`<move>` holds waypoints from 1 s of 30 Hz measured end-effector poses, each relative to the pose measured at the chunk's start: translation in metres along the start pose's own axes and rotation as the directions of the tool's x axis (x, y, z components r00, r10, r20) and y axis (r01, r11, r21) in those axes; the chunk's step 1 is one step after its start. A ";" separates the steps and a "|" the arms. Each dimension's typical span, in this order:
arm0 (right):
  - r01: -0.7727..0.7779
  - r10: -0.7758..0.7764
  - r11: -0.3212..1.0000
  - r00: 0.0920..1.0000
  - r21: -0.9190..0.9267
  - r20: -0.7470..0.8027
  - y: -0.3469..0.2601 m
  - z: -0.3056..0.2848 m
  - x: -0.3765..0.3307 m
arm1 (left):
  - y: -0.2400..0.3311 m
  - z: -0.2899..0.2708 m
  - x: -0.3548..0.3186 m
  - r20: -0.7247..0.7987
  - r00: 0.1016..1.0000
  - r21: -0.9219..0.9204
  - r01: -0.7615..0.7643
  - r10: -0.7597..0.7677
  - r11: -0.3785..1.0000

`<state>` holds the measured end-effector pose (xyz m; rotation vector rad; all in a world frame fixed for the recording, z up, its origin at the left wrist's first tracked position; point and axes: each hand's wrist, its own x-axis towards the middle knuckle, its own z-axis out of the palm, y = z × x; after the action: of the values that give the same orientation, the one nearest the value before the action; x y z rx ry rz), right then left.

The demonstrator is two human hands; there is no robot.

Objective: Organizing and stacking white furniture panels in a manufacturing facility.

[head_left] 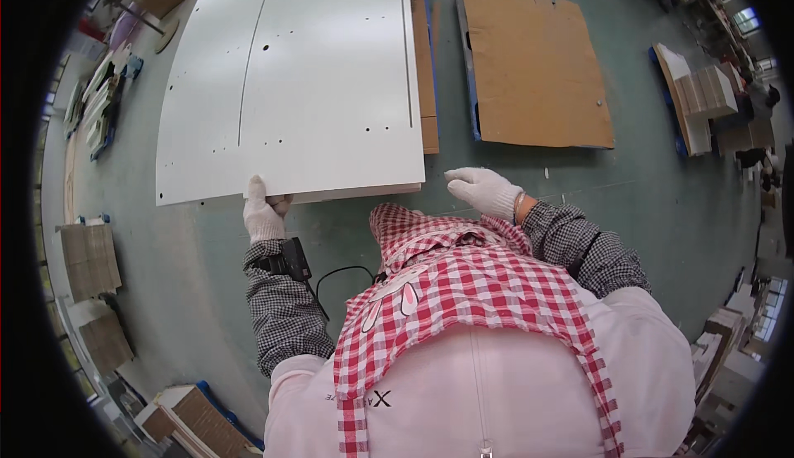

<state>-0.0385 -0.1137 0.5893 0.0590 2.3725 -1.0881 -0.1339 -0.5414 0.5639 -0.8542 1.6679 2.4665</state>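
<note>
By the white board [331, 86], my left hand [265, 212] pinches its edge; beside it, my right hand [486, 193] is loose, empty. I should hold steady.

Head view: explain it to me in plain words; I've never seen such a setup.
There's no machine. This single picture comes from a wide fisheye camera worn on a person's head, looking down, so straight edges bend. The two gloved hands are the wearer's own. The left hand grips the near edge of a white panel, thumb on top. The right hand is off the panel, with nothing visible in it. Right of the panel lies brown cardboard; around it is green floor.
</note>
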 end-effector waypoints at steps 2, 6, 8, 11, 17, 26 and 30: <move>-0.210 0.211 0.977 0.977 0.050 -0.027 0.030 -0.011 -0.026 | -0.001 -0.004 0.000 -0.016 1.000 0.040 0.006 -0.006 0.999; -0.287 0.320 0.876 0.947 -0.389 0.020 0.182 0.015 -0.096 | 0.000 0.042 -0.026 -0.210 0.971 0.129 -0.086 0.112 0.988; -0.223 0.333 0.782 0.939 -0.582 0.088 0.262 0.042 -0.143 | -0.001 0.037 -0.027 -0.194 0.975 0.188 -0.070 0.107 0.980; -0.383 0.473 0.772 0.879 -0.507 0.056 0.337 0.086 -0.221 | -0.008 0.026 -0.021 -0.301 0.948 0.246 -0.029 0.105 0.969; -0.414 0.476 0.839 0.873 -0.353 0.104 0.409 0.114 -0.321 | -0.056 -0.025 -0.046 -0.511 0.850 0.080 0.191 -0.124 0.978; -0.557 0.577 0.802 0.815 -0.216 0.042 0.532 0.086 -0.368 | -0.304 0.154 -0.210 -0.029 0.626 0.489 0.689 -0.780 0.535; -0.836 0.829 0.544 0.548 0.066 0.107 0.576 0.055 -0.353 | -0.406 0.270 -0.262 -0.011 0.554 0.660 0.629 -0.832 0.410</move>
<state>0.4338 0.2967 0.3284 1.0807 1.8056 -0.6869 0.1104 -0.0682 0.4147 -0.7827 1.3453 1.2389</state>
